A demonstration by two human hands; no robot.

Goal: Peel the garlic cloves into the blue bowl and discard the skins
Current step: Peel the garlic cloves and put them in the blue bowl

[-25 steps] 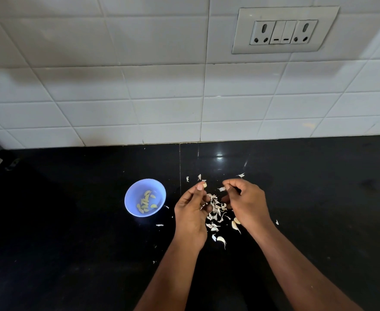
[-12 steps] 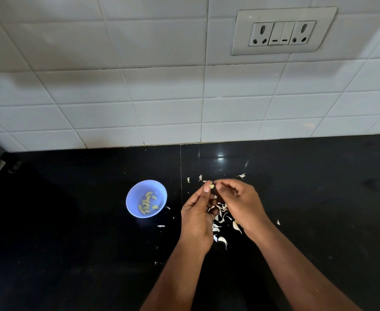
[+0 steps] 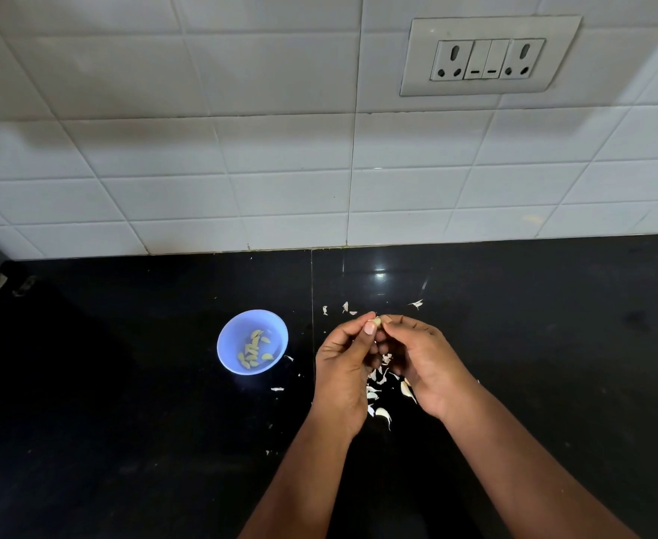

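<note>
Compared with one second ago, we see that our hands have come closer together and a little higher above the pile of skins; then they were apart, each at its own side of the pile. Now the left hand (image 3: 342, 367) and the right hand (image 3: 422, 363) meet at the fingertips, and both pinch one garlic clove (image 3: 376, 322) between them. The clove is pale and small; we cannot tell how much skin is on it.

The blue bowl (image 3: 229, 346) stays at the same place, left of the hands and well apart from them, with several peeled cloves (image 3: 254, 349) inside. The garlic skins (image 3: 377, 379) lie under and between the hands, and two or three unpeeled cloves (image 3: 384, 414) lie near the wrists. Some small skin pieces (image 3: 416, 304) are scattered farther back.

We can read no writing or brand anywhere.

The tabletop (image 3: 125, 383) is black and glossy, with a light reflected on it. Behind it is a wall of white tiles (image 3: 203, 169) with a socket panel (image 3: 488, 56) at the upper right.
</note>
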